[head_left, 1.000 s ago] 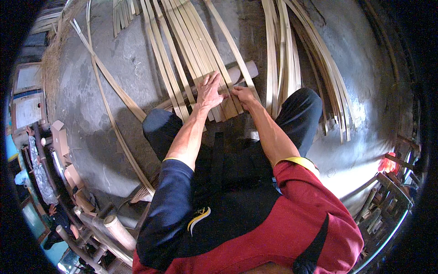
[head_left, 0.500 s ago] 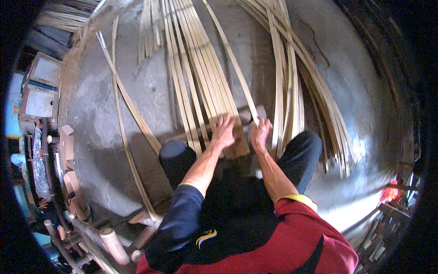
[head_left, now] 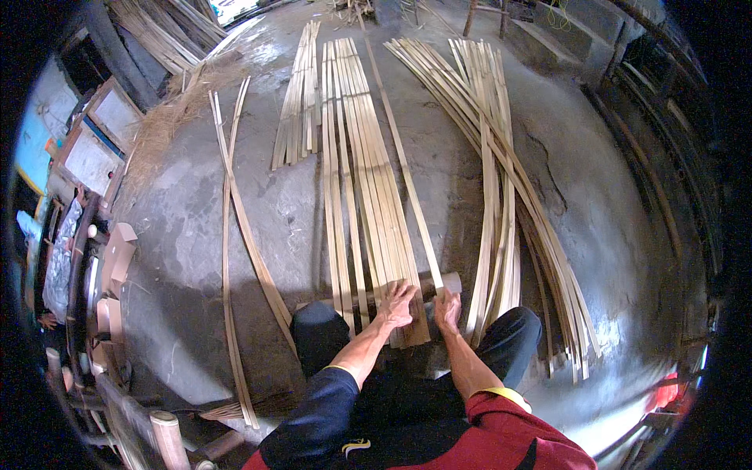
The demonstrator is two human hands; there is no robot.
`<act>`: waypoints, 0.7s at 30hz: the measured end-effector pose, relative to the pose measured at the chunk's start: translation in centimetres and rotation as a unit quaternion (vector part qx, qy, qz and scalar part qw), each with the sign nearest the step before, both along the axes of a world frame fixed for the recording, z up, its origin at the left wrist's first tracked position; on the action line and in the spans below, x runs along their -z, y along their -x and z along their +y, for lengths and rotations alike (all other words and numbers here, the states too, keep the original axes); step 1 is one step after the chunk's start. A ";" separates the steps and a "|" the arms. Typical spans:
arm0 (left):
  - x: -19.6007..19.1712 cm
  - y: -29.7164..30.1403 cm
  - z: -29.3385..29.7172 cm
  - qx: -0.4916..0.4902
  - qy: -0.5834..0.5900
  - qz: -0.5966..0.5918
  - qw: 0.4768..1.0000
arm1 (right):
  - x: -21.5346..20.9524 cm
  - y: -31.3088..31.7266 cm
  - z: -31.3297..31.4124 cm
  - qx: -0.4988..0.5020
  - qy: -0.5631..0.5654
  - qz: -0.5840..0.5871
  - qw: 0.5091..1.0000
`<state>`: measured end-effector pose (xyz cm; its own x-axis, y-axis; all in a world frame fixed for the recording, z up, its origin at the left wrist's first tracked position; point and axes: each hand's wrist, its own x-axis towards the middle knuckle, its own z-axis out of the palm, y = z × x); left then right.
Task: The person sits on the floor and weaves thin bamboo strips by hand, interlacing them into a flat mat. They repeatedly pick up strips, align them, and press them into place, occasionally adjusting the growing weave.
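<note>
While the left hand (head_left: 397, 305) lies loosely open on flat wooden strips (head_left: 385, 227), the right hand (head_left: 447, 310) pinches a slender strip (head_left: 424, 235).

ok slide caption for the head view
Left hand on a row of pale strips, right hand at a single strip beside it.

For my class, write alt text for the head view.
A person's left hand rests on a row of flat, pale, wood-like strips while the right hand holds one separate pale strip; more strips lie across the grey floor.
</note>
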<state>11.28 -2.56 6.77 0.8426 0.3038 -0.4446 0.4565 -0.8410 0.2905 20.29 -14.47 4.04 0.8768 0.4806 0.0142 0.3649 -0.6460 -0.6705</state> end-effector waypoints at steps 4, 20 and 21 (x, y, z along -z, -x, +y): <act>0.4 0.1 0.0 -0.017 0.012 -0.020 1.000 | 0.5 0.4 1.0 -0.009 -0.086 -0.043 0.995; 2.1 0.1 0.0 -0.013 -0.011 0.007 1.000 | 2.6 -2.1 1.4 -0.052 -0.105 0.337 0.934; 2.1 0.1 0.0 -0.014 -0.017 0.012 1.000 | 2.8 -2.1 1.4 -0.066 -0.080 0.281 0.954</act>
